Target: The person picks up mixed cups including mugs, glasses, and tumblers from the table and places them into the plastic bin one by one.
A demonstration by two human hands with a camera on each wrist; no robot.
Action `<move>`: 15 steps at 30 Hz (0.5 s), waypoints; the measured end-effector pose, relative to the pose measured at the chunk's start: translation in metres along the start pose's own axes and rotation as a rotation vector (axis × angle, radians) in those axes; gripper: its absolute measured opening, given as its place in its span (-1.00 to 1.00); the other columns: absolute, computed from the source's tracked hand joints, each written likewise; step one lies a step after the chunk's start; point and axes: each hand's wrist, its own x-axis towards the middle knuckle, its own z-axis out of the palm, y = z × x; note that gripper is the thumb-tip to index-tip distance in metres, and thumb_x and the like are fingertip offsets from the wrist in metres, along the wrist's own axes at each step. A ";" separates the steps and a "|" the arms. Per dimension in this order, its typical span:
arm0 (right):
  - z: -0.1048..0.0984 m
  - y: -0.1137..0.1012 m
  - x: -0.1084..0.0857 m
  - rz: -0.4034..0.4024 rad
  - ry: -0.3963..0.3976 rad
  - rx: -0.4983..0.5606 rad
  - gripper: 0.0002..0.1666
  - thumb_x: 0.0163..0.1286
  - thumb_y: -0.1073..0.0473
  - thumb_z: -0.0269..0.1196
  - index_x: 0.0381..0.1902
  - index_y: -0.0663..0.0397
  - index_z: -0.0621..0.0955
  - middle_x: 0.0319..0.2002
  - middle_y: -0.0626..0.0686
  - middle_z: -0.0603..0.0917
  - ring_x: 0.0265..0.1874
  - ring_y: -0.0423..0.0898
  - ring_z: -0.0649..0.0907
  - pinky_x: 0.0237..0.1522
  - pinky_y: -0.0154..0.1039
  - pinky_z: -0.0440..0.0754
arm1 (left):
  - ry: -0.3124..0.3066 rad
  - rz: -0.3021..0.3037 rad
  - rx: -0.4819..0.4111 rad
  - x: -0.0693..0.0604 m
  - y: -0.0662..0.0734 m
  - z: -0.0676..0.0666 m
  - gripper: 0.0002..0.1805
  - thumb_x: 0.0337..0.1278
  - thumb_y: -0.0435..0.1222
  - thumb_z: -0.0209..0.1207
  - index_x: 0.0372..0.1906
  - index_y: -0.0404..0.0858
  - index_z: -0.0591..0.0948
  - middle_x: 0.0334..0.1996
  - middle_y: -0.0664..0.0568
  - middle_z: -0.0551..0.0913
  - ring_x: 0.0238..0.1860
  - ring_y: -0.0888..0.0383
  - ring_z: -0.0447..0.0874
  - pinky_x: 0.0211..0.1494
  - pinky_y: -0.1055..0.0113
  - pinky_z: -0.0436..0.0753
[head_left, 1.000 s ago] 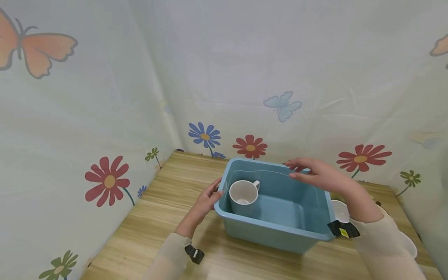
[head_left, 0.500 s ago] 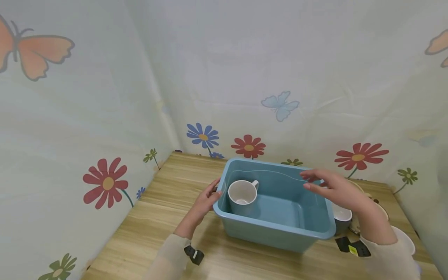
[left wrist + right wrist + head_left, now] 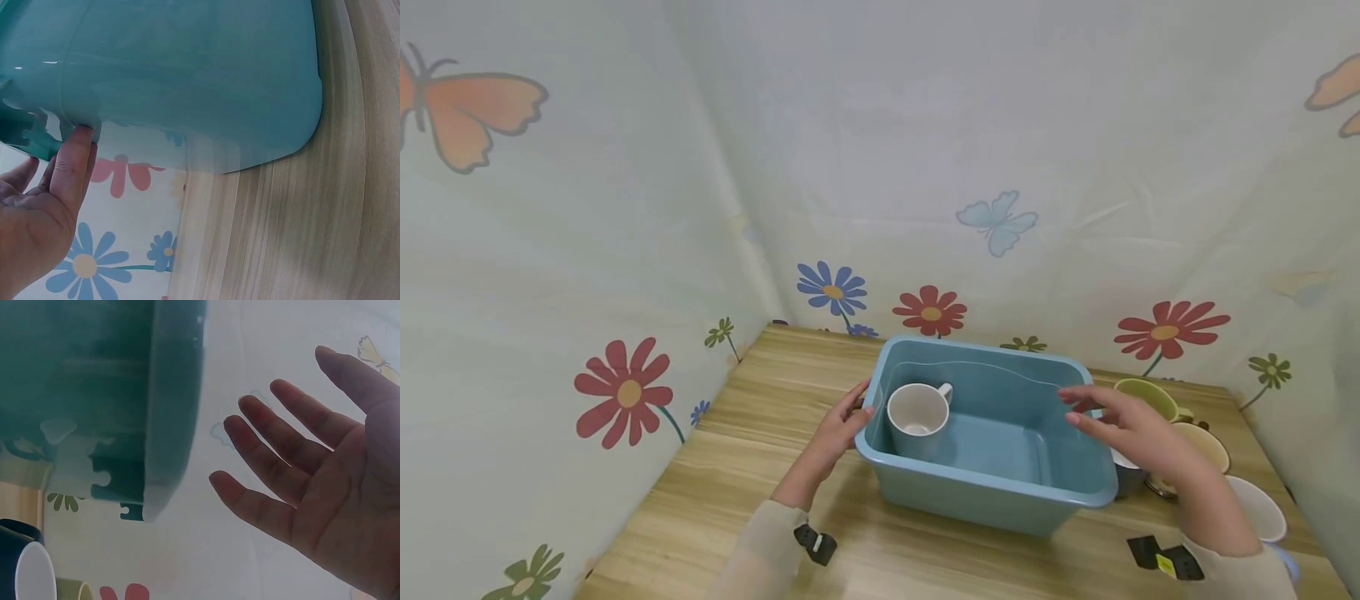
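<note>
The right hand (image 3: 1123,427) has drifted right — from the tub's far side to its right end — uncovering the green cup (image 3: 1147,395). I can barely make out the dark cup (image 3: 1129,482), mostly hidden behind hand and tub (image 3: 962,504). That hand is spread wide, apart from the rim; the left (image 3: 837,431) grips the left rim, beside the mug (image 3: 917,412) standing inside.

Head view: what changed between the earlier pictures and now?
The right hand moved right and nearer, from the far rim of the blue tub to its right end, uncovering more of the green mug. The left hand still grips the left rim; the white mug stayed inside.
</note>
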 end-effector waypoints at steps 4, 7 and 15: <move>0.003 0.003 -0.006 0.010 0.033 -0.007 -0.53 0.51 0.11 0.24 0.28 0.21 0.58 0.16 0.21 0.71 -0.06 -0.63 0.52 -0.12 -0.40 0.69 | -0.006 -0.002 0.009 0.000 0.000 0.000 -0.35 0.51 -0.15 0.01 0.61 -0.09 0.22 0.46 -0.32 0.41 0.34 -0.24 0.54 0.16 -0.05 0.74; 0.006 0.008 -0.012 -0.016 0.086 -0.015 -0.58 0.48 0.17 0.26 0.22 0.22 0.62 0.10 0.20 0.74 -0.07 -0.64 0.53 -0.13 -0.42 0.69 | -0.009 0.000 0.009 -0.001 0.000 0.000 -0.35 0.51 -0.15 0.01 0.61 -0.09 0.22 0.48 -0.31 0.39 0.36 -0.25 0.52 0.17 -0.05 0.74; 0.021 0.025 -0.029 0.016 0.193 0.008 -0.61 0.45 0.25 0.28 0.18 0.27 0.62 0.03 0.01 0.75 -0.10 -0.68 0.51 -0.15 -0.47 0.65 | -0.001 0.002 -0.007 0.000 0.000 0.001 -0.36 0.52 -0.16 0.02 0.60 -0.09 0.24 0.48 -0.31 0.39 0.35 -0.24 0.53 0.16 -0.06 0.74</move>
